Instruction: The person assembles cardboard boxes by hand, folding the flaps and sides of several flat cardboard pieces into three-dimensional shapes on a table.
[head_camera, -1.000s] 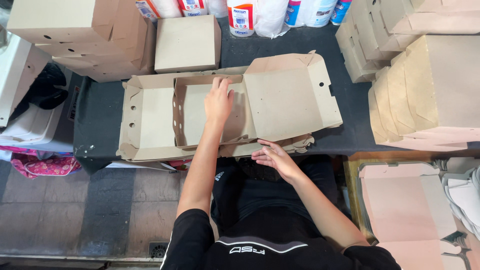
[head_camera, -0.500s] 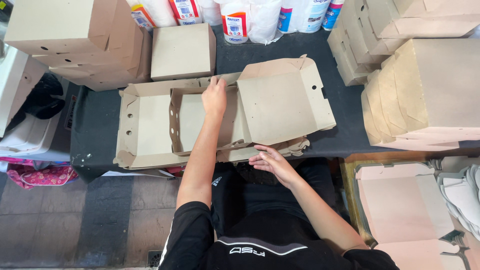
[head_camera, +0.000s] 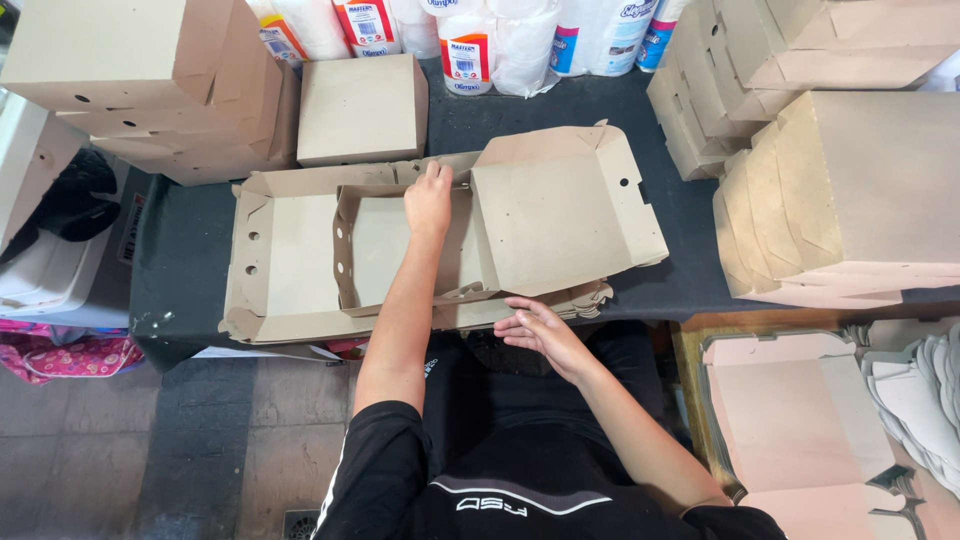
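My left hand (head_camera: 429, 200) reaches out over the cardboard box (head_camera: 440, 240) that lies half folded on the dark table (head_camera: 560, 110). The fingers are together and bent down at the tips against the far wall of the box's inner tray, pressing on the card rather than clamping round it; the palm lies flat over the tray floor. My right hand (head_camera: 535, 335) is close to my body at the near edge of the table, fingers spread loosely apart and flat, the fingertips touching the near flap of the same box where a scalloped edge hangs over the table's rim. It grips nothing.

The box is plain brown card, spread wide across the middle of the table. Its left part is a shallow open tray with small round holes in the end wall; in the middle stands a smaller raised frame, which my left hand works on; to the right a broad lid panel (head_camera: 565, 215) with side flaps tilts up and away.

A flat closed box (head_camera: 360, 108) lies just beyond it, a stack of folded boxes (head_camera: 150, 90) stands at the far left, more stacks (head_camera: 850, 190) crowd the right, and wrapped paper rolls (head_camera: 480, 40) line the far edge.
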